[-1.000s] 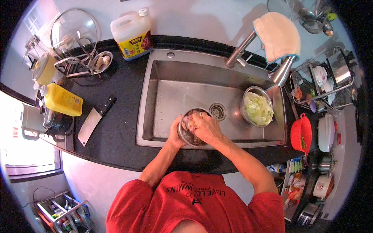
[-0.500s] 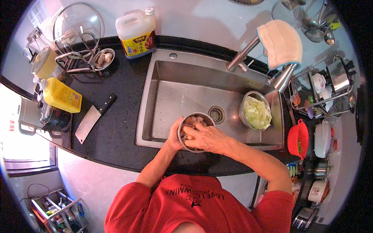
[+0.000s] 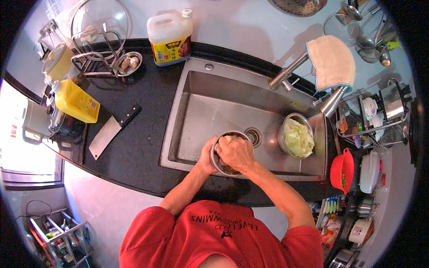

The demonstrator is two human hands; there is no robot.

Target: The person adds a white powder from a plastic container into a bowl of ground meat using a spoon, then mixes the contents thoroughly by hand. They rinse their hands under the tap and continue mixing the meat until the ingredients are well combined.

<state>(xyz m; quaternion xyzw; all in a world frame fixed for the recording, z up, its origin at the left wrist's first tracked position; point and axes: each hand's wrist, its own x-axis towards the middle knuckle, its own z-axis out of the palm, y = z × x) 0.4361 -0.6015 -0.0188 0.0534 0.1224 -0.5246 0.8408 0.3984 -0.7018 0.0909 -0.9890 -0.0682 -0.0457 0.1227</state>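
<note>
My left hand [image 3: 207,157] grips the side of a small round metal bowl [image 3: 240,133] above the sink's front edge. Inside lie brownish, wet-looking food pieces [image 3: 229,169], perhaps meat, mostly covered by my right hand [image 3: 236,154]. That hand is closed down in the bowl with its fingers curled. A pale yellowish bit [image 3: 229,139] shows by its knuckles; what the fingers hold is hidden. To the right, a metal bowl of torn pale green leaves, likely cabbage [image 3: 298,139], stands in the sink [image 3: 214,107].
On the black counter [image 3: 129,147] left of the sink lies a cleaver [image 3: 106,137]. Behind it stand a yellow bottle [image 3: 79,102], a large jug [image 3: 170,40] and a lid rack [image 3: 96,62]. A cloth [image 3: 330,62] drapes the faucet; a red basket [image 3: 342,172] sits at right.
My right hand has gone from spread fingers over the food to a closed grasp in the bowl, its forearm drawn inward. The whole view has shifted slightly; my left hand still holds the bowl.
</note>
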